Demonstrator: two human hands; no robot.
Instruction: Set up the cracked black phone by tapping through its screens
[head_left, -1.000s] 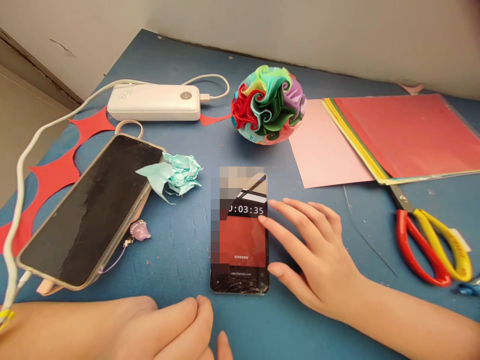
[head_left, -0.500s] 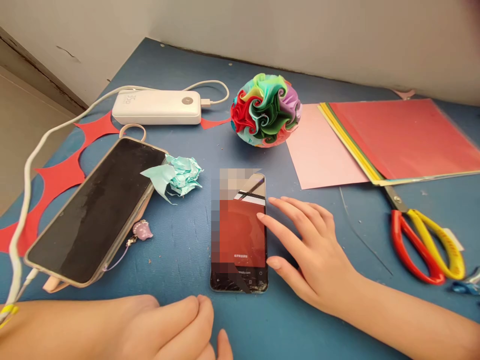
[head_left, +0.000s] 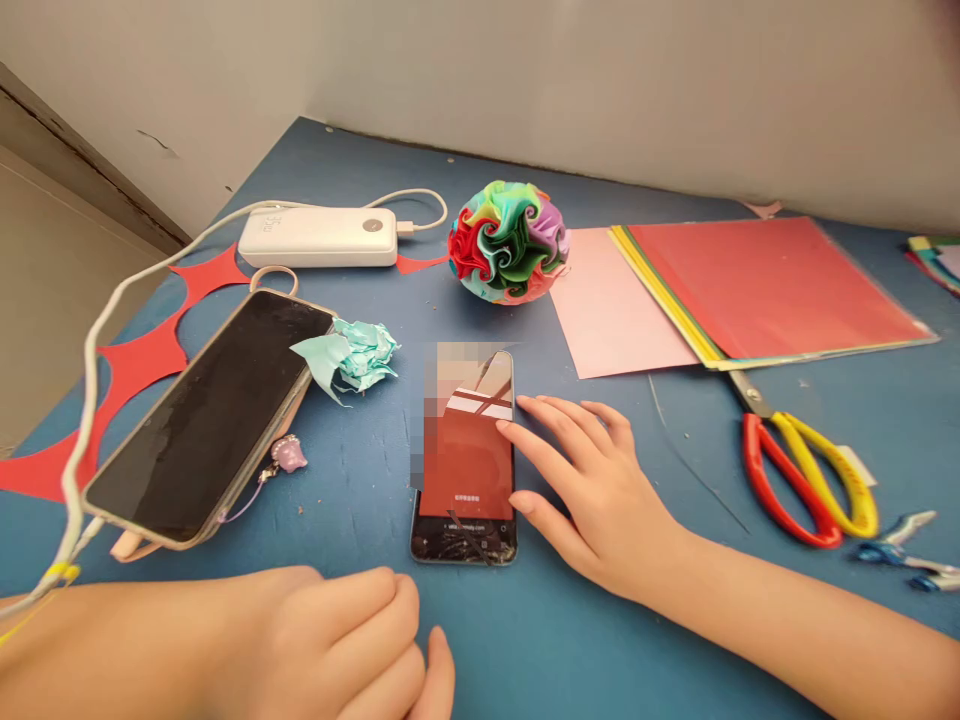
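Note:
A phone (head_left: 472, 460) with a cracked lower screen lies flat in the middle of the blue table, showing mostly red; part of the picture over it is blurred out. My right hand (head_left: 581, 480) rests at its right side, fingers spread, the index fingertip over the screen's right edge and the thumb beside the edge lower down. Nothing is held in it. Below and left of the phone, my left hand (head_left: 352, 640) lies with its fingers curled in, its palm side hidden; I see no object in it. A crumpled light-blue paper (head_left: 356, 355) sits up and left of the phone.
A larger dark phone (head_left: 210, 410) lies at left, cabled, near a white power bank (head_left: 319, 237) and a red paper cutout (head_left: 142, 360). Behind stands a colourful paper ball (head_left: 510, 243). At right are a pack of coloured paper (head_left: 765, 285), pink paper (head_left: 619, 310) and scissors (head_left: 795, 470).
The whole view has shifted, so the things on the right sit further left and more of the right side shows. Both hands keep nearly the same pose around the phone.

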